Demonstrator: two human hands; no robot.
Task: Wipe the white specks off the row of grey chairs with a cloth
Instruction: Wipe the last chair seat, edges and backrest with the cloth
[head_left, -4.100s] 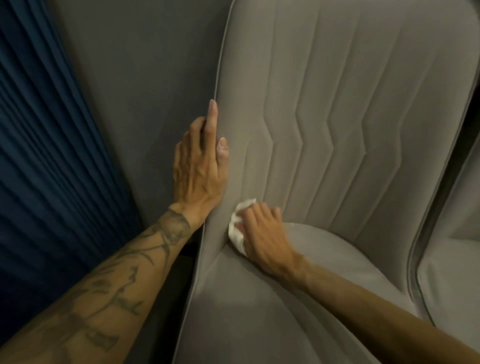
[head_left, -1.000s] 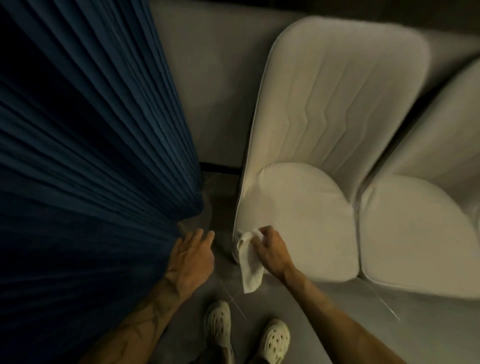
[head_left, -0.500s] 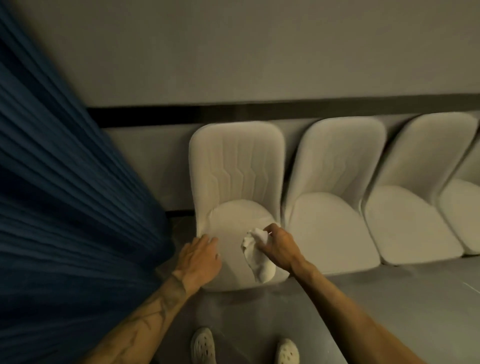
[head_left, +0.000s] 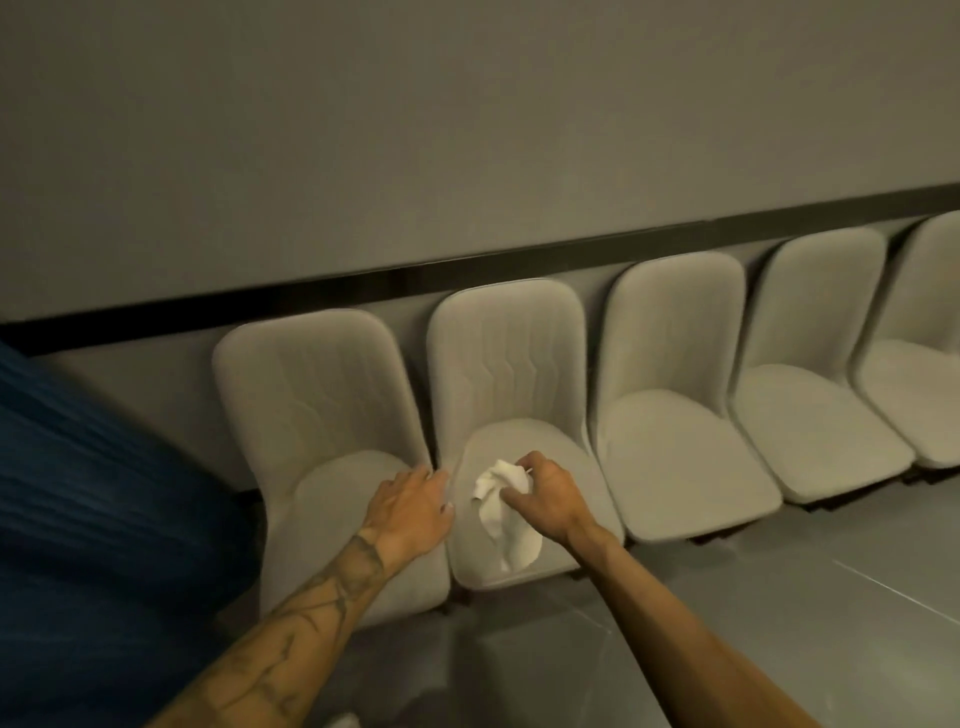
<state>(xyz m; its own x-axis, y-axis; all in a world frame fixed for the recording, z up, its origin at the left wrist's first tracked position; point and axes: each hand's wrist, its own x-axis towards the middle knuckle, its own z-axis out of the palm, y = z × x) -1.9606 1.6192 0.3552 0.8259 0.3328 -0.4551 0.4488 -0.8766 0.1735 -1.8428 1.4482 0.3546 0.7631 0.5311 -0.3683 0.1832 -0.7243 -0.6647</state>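
Observation:
A row of several grey padded chairs stands against the wall. My right hand (head_left: 545, 496) grips a crumpled white cloth (head_left: 501, 514) that hangs down in front of the seat of the second chair (head_left: 506, 374) from the left. My left hand (head_left: 410, 509) hovers with loosely spread fingers over the gap between the first chair (head_left: 317, 395) and the second, holding nothing. No white specks are visible from this distance.
A dark blue pleated curtain (head_left: 88, 519) hangs at the left, next to the first chair. A grey wall with a black strip (head_left: 363, 283) runs behind the chairs. Grey floor (head_left: 779, 597) lies in front of the row, and more chairs (head_left: 670, 395) continue to the right.
The view has pulled back from the first chair and shifted right. Both hands, with the cloth, have moved from the first chair's seat to the second chair.

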